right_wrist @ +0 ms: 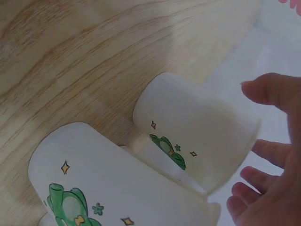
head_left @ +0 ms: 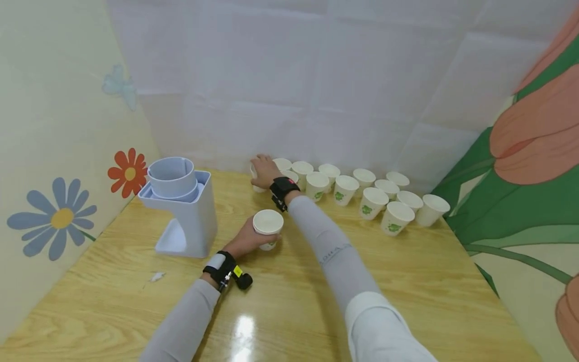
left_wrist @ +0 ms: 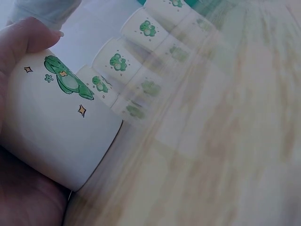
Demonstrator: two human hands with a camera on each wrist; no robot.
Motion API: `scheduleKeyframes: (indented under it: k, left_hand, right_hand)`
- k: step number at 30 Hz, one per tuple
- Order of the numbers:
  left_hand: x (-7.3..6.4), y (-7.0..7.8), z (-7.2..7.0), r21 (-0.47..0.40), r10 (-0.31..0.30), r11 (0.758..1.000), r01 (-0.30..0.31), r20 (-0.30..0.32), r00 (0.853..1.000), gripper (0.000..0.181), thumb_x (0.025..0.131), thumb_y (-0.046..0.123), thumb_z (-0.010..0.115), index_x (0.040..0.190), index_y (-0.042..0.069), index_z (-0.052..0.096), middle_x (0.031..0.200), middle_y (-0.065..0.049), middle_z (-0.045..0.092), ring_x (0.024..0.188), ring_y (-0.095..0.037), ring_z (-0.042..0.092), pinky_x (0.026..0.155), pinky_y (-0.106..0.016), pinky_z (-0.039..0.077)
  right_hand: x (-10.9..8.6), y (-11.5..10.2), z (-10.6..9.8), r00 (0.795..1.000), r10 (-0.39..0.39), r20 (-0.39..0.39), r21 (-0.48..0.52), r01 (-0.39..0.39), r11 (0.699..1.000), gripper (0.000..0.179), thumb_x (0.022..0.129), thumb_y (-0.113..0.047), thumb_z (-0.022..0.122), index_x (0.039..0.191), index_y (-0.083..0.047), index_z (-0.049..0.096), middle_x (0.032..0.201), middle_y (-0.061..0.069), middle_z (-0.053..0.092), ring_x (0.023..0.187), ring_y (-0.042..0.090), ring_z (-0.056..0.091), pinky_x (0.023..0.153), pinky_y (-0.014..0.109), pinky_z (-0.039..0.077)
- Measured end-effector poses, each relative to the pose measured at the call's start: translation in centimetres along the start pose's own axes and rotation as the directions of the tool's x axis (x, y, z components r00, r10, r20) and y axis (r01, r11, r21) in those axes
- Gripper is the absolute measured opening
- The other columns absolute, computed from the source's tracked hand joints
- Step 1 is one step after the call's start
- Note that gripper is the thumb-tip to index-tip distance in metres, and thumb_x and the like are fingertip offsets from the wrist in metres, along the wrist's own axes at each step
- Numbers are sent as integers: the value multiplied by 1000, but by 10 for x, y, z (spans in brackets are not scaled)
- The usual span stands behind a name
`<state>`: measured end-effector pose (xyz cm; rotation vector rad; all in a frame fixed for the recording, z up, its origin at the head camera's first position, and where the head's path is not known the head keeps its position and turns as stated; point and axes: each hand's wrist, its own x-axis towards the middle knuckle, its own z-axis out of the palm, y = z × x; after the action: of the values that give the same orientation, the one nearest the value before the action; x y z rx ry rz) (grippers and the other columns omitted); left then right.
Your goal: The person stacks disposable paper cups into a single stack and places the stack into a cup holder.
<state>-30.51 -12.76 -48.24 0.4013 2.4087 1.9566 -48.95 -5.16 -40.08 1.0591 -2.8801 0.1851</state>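
Note:
Stacked white paper cups point(head_left: 268, 221), with two rims showing, are gripped by my left hand point(head_left: 246, 239) above the middle of the table. In the left wrist view, the outer cup point(left_wrist: 56, 127) bears a green cartoon animal and small stars. My right hand point(head_left: 266, 172) reaches to the back, over a paper cup point(head_left: 254, 173) at the left end of the cup group. The right wrist view has its thumb and fingers spread around the rim end of that cup point(right_wrist: 197, 127), apparently without gripping it. Another cup point(right_wrist: 113, 179) stands close beside.
Several upright paper cups point(head_left: 346, 188) stand in loose rows along the back wall, reaching right. A pale blue plastic device point(head_left: 201, 216) with a round container point(head_left: 172, 178) on top stands at left. A small white scrap point(head_left: 157, 276) lies on the wooden table point(head_left: 289, 311).

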Motion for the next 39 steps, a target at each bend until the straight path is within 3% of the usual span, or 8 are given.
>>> scheduleKeyframes:
  k: [5, 10, 16, 26, 32, 39]
  left_hand:
    - [1, 0, 0, 10, -14, 1000, 14, 0, 1000, 64, 80, 13, 83, 135, -2, 54, 124, -18, 66, 113, -26, 62, 100, -39, 48]
    - [1, 0, -1, -3, 6, 1000, -6, 6, 1000, 64, 81, 13, 82, 136, -2, 54, 125, -18, 65, 114, -27, 61, 101, -40, 48]
    - [1, 0, 2, -12, 26, 1000, -26, 5, 1000, 62, 82, 11, 81, 135, -2, 54, 124, -19, 65, 113, -27, 61, 101, -40, 48]
    - [4, -2, -5, 10, 10, 1000, -10, 10, 1000, 66, 82, 17, 83, 138, 0, 52, 127, -17, 64, 115, -27, 61, 102, -41, 48]
    - [2, 1, -8, 8, -14, 1000, 14, 15, 1000, 69, 82, 18, 83, 140, 0, 49, 129, -17, 62, 119, -29, 59, 105, -44, 46]
    - [5, 5, -14, 35, 20, 999, -21, 24, 1000, 68, 84, 18, 82, 139, -2, 49, 130, -20, 62, 120, -32, 59, 105, -46, 46]
  right_hand:
    - [2, 0, 5, 998, 48, 47, -17, -47, 999, 75, 97, -26, 68, 158, -5, 30, 164, 20, 26, 153, 35, 21, 124, 47, 22]
    - [-3, -4, 0, 998, 28, 59, 12, -28, 1000, 75, 98, -22, 64, 159, -2, 25, 165, 21, 25, 154, 34, 21, 126, 43, 19]
    - [-5, -5, -5, 995, 12, 98, -43, -8, 999, 72, 100, -24, 62, 159, -2, 26, 164, 19, 29, 153, 33, 24, 125, 42, 21]
    - [-7, -11, -5, 995, -56, 81, -78, 62, 995, 65, 99, -15, 65, 155, -2, 36, 157, 18, 42, 147, 33, 36, 122, 42, 27]
    - [-14, -8, -5, 996, -64, 69, -19, 65, 998, 65, 95, -17, 71, 152, -4, 43, 152, 18, 47, 142, 35, 40, 117, 43, 36]
    - [-29, 0, -1, 997, -71, -12, 24, 71, 997, 69, 91, -21, 77, 150, -4, 46, 147, 19, 50, 136, 36, 43, 114, 43, 38]
